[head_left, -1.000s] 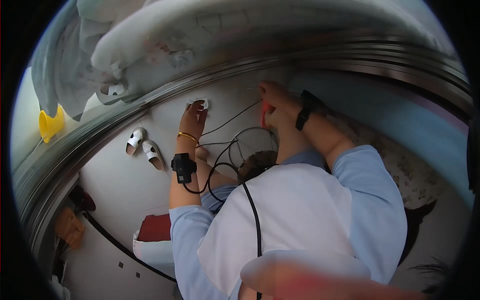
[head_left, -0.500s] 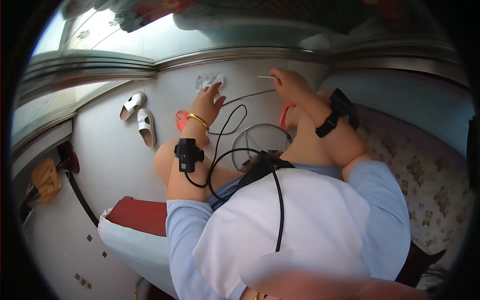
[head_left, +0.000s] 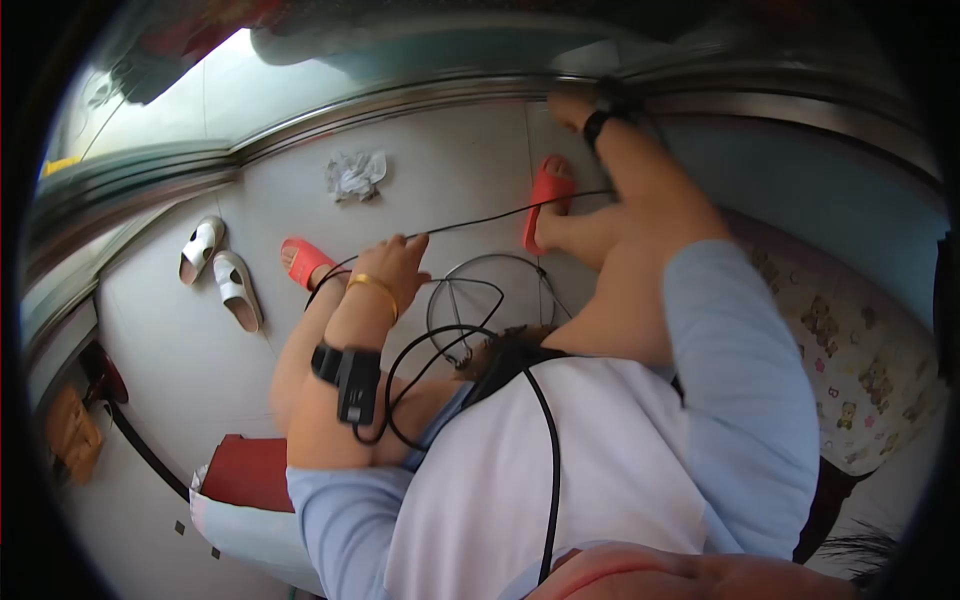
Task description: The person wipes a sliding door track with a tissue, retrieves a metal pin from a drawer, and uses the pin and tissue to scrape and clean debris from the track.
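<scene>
My left hand (head_left: 392, 268), with a gold bangle at the wrist, hovers over my left knee beside a thin black cable (head_left: 480, 218). Its fingers are apart and nothing shows in them. Stretched far forward, my right hand (head_left: 572, 108) is at the metal door track; its fingers are blurred and partly hidden, so I cannot tell what it holds. Crumpled white tissue or plastic (head_left: 355, 176) lies on the floor ahead of my left hand. Red slippers (head_left: 303, 262) are on my feet. A round metal frame (head_left: 440, 290) stands between my legs.
White shoes (head_left: 236, 290) stand on the tiles at the left. A dark red item (head_left: 245, 472) sits in a pale bag at the lower left. Bear-patterned fabric (head_left: 850, 370) is at the right. The metal door track (head_left: 380, 112) curves across the front.
My left hand has drawn back from the crumpled white material. My right hand has moved forward to the track, and the thin white stick seen in it earlier no longer shows. The view has shifted.
</scene>
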Available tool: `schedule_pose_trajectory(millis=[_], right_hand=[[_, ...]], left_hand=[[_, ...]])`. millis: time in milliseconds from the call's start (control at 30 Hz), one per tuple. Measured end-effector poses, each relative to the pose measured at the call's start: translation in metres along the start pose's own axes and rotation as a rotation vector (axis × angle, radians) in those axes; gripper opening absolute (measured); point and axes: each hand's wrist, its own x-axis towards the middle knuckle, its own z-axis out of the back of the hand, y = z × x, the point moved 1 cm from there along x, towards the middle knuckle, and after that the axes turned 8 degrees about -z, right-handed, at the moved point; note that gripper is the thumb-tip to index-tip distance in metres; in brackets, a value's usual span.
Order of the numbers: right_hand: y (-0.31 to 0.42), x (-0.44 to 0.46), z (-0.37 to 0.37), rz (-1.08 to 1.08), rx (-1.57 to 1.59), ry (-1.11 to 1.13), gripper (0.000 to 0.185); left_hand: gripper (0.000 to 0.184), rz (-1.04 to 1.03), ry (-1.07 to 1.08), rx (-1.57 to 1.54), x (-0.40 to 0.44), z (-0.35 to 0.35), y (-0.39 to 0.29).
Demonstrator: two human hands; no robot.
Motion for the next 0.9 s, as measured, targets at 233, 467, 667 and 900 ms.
schedule_pose_trajectory(millis=[233, 467, 667, 900], right_hand=[[0.089, -0.041, -0.025, -0.662, 1.130, -0.358, 0.016], [0.050, -0.014, -0.041, -0.691, 1.092, -0.539, 0.018], [0.037, -0.002, -0.022, -0.526, 0.818, -0.474, 0.019], [0.038, 0.007, -0.006, -0.495, 0.623, -0.344, 0.017]], left_hand=[[0.055, -0.015, -0.227, 0.019, -0.016, 0.027, -0.017], [0.059, 0.006, -0.114, 0.037, -0.009, 0.012, -0.022], [0.059, 0.026, -0.097, 0.064, -0.004, -0.001, -0.018], [0.056, 0.015, -0.091, 0.051, -0.002, 0.002, -0.013]])
